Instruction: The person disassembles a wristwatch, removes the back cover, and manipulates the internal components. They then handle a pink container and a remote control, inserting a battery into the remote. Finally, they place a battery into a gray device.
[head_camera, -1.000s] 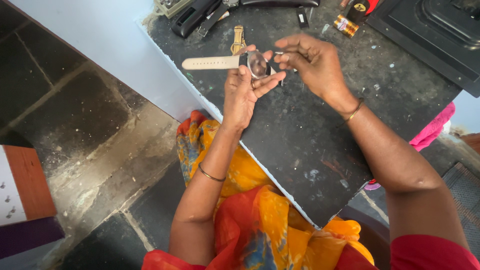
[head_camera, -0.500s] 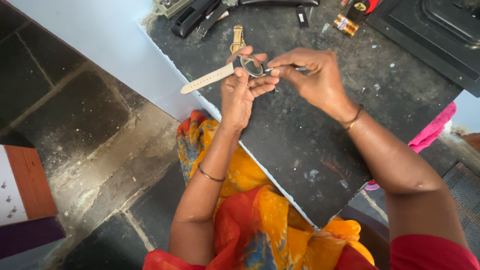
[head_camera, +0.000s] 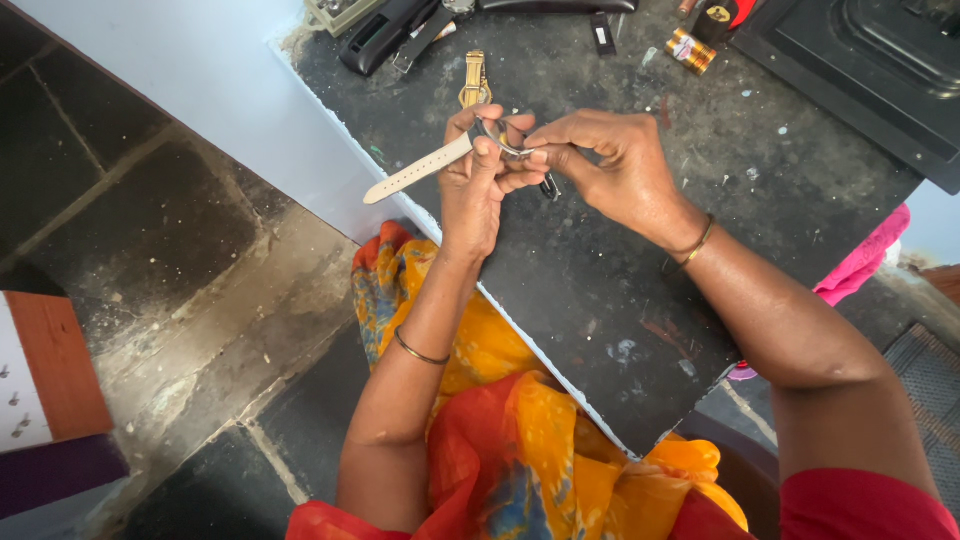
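A: What did the watch (head_camera: 497, 140) look like?

B: It had a small metal case with a pale cream strap (head_camera: 418, 168). The strap was flat, had a row of little holes, and stuck out to the left past the table (head_camera: 620, 300) edge, tilted slightly down.

A: Where was it relative to the hands?

B: It was up off the dark, scuffed table, pinched between both. The left hand (head_camera: 480, 185) was curled around the case end, with the thumb and fingers clamped where the strap met the case. The right hand (head_camera: 610, 170) came in from the right, fingertips closed on the case, touching the left fingers. Something small and dark (head_camera: 548, 187) hung just below the right fingers; I could not tell what it was.

A: Anything close by?

B: A gold band (head_camera: 474, 80) lay on the table just beyond the hands
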